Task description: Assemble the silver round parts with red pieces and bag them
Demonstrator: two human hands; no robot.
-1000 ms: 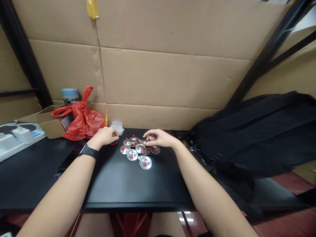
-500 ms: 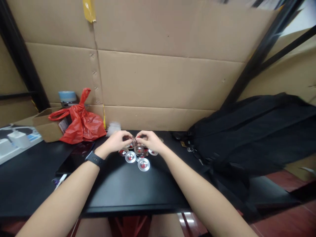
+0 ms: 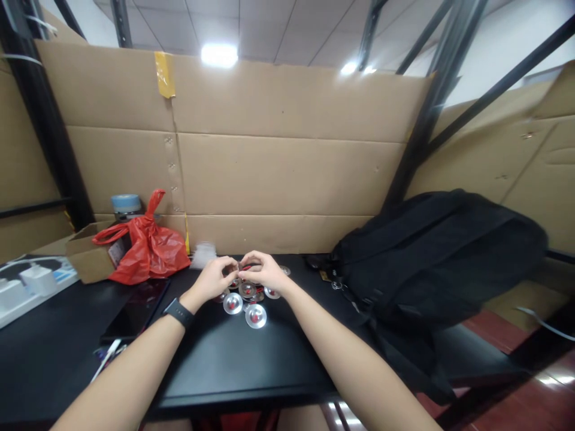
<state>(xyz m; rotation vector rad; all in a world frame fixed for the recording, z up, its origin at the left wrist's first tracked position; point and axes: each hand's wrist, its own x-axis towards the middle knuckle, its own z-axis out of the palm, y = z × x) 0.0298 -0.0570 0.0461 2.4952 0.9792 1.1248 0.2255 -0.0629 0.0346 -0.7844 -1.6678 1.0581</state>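
Several small shiny metal discs with domed middles and red in the centre, which look like finger cymbals (image 3: pixel 256 316), lie in a loose pile on the black table (image 3: pixel 242 365). Over the far part of this pile my left hand (image 3: pixel 216 279), with a dark watch (image 3: pixel 178 312) on the wrist, pinches with bent fingers. My right hand (image 3: pixel 265 273) meets it there, thumb and fingers closed together. Between both sets of fingertips is a finger cymbal seen edge-on, mostly covered by the fingers. Part of the pile is hidden behind my hands.
A red plastic bag (image 3: pixel 153 248) and an open cardboard box (image 3: pixel 90 254) stand at the back left, near a phone (image 3: pixel 135 311) and a white power strip (image 3: pixel 36 287). A black backpack (image 3: pixel 440 257) occupies the right side. Cardboard panels (image 3: pixel 278 173) wall off the back.
The view has tilted up, showing the ceiling and lowering the table in frame. My hands stay together over the pile, their fingertips still meeting.
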